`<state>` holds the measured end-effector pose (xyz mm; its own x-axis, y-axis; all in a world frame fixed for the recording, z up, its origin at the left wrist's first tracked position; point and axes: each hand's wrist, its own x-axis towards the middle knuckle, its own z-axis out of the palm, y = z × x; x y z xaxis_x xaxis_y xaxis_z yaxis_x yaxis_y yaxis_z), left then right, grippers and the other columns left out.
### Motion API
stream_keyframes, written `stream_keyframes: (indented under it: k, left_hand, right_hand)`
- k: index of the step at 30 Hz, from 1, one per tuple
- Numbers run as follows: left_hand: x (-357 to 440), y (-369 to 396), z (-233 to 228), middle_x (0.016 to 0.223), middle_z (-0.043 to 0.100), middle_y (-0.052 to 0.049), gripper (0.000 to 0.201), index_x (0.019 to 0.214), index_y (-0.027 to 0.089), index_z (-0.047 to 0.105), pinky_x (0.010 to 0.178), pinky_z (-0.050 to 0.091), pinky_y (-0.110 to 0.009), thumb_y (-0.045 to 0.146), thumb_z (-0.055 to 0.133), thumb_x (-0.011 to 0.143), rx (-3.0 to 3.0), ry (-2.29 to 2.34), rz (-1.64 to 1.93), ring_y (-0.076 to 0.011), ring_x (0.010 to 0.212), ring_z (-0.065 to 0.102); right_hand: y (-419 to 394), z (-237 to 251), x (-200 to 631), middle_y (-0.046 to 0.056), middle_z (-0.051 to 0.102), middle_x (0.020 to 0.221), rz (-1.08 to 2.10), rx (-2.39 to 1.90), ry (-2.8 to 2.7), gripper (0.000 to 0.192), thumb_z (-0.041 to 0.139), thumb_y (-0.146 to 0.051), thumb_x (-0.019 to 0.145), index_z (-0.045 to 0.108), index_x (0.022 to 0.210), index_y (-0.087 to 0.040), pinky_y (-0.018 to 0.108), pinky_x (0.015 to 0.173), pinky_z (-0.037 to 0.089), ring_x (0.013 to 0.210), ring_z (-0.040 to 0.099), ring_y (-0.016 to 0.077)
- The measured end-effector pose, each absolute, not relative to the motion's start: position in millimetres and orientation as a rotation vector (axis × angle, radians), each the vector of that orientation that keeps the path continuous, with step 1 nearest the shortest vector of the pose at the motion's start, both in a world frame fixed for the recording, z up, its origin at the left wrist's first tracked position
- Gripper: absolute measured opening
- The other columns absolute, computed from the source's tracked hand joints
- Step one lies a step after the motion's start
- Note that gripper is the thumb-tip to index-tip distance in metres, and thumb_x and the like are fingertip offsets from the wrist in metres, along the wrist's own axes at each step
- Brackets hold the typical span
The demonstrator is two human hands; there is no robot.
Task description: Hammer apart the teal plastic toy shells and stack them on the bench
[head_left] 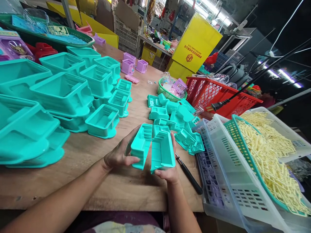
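In front of me, above the wooden table, I hold two turquoise plastic half-shells side by side. My left hand [122, 151] grips the left half-shell [142, 145], thumb along its near edge. The right half-shell [163, 151] sits in my right hand [167, 174], its thumb at the near bottom corner and fingers behind its outer wall. A narrow wedge-shaped gap separates the two pieces. Just beyond them lies a loose pile of turquoise parts [181, 116]. To the left, joined turquoise boxes [103, 118] stand in rows and stacks. A black-handled tool [190, 178] rests right of my right hand.
Translucent crates [225, 161] and a teal basket of pale yellow sticks [269, 165] stand at the right. Behind are a red crate [218, 94], a green basket [167, 92] and a yellow carton [196, 42]. Purple boxes [128, 64] sit farther back on the wooden table [102, 181].
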<state>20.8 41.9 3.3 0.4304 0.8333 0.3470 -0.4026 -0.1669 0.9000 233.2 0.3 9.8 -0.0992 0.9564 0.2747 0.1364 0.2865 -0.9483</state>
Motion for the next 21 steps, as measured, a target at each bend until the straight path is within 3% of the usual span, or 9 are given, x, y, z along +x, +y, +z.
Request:
stream_keyframes:
  k: [3,8,18,21]
  left_hand:
    - [19.7,42.8,0.5,0.156,0.037,-0.014,0.108,0.156,0.019,0.023,0.121,0.022,-0.051,0.041,0.079,0.066,1.354,0.449,1.131,-0.0395,0.144,0.031]
    - [18.3,44.7,-2.7,0.158,0.033,-0.015,0.112,0.157,0.019,0.021,0.122,0.02,-0.052,0.04,0.081,0.064,1.449,0.489,1.085,-0.0394,0.146,0.029]
    - [20.9,43.6,2.1,0.157,0.035,-0.016,0.112,0.156,0.017,0.021,0.121,0.02,-0.053,0.041,0.081,0.064,1.482,0.513,1.099,-0.0401,0.144,0.032]
    - [21.2,43.8,2.6,0.157,0.035,-0.017,0.111,0.156,0.016,0.022,0.121,0.021,-0.054,0.041,0.081,0.065,1.488,0.52,1.092,-0.0405,0.143,0.034]
  right_hand:
    - [0.8,8.4,233.3,0.008,0.029,0.158,0.918,-0.968,-1.518,0.128,0.079,-0.07,0.057,0.007,0.155,-0.031,0.051,0.12,0.029,0.148,0.027,0.0326]
    - [1.0,10.7,232.3,0.01,0.039,0.152,0.902,-1.031,-1.584,0.127,0.074,-0.076,0.059,0.005,0.155,-0.03,0.052,0.12,0.03,0.144,0.036,0.0319]
    - [0.3,11.8,228.3,0.004,0.034,0.156,1.01,-0.883,-1.528,0.118,0.083,-0.058,0.063,0.011,0.154,-0.039,0.056,0.121,0.023,0.145,0.034,0.0322]
    - [-0.8,11.1,227.8,0.003,0.032,0.156,1.034,-0.925,-1.522,0.12,0.082,-0.061,0.061,0.009,0.153,-0.042,0.057,0.121,0.022,0.145,0.033,0.032]
